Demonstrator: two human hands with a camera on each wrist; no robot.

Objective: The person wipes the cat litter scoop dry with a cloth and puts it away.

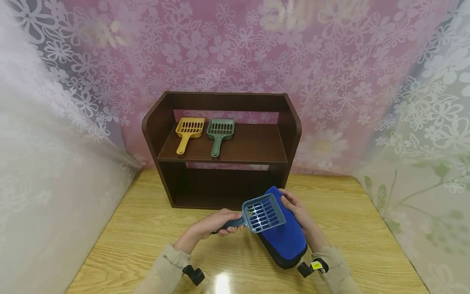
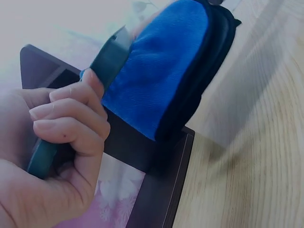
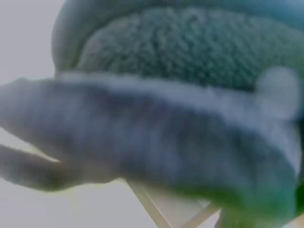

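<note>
My left hand [image 1: 216,225] grips the handle of a dark blue-grey litter scoop [image 1: 262,213] with a slotted head. In the left wrist view the fingers of the left hand [image 2: 66,128] curl round the handle [image 2: 111,54]. A long, rounded blue fabric item [image 1: 284,237] with black edging is in my right hand [image 1: 295,208], which grips its upper right side. The scoop's head overlaps the blue item in the head view; whether they touch I cannot tell. Close up and blurred, the right wrist view has a grey-green fleecy surface [image 3: 175,47] behind a finger.
Behind the hands stands a dark brown two-tier shelf [image 1: 227,162] on a wooden table [image 1: 139,228]. On its upper board lie a yellow litter scoop [image 1: 189,132] and a green one [image 1: 217,145]. Floral curtains [image 1: 220,53] hang at the back and both sides.
</note>
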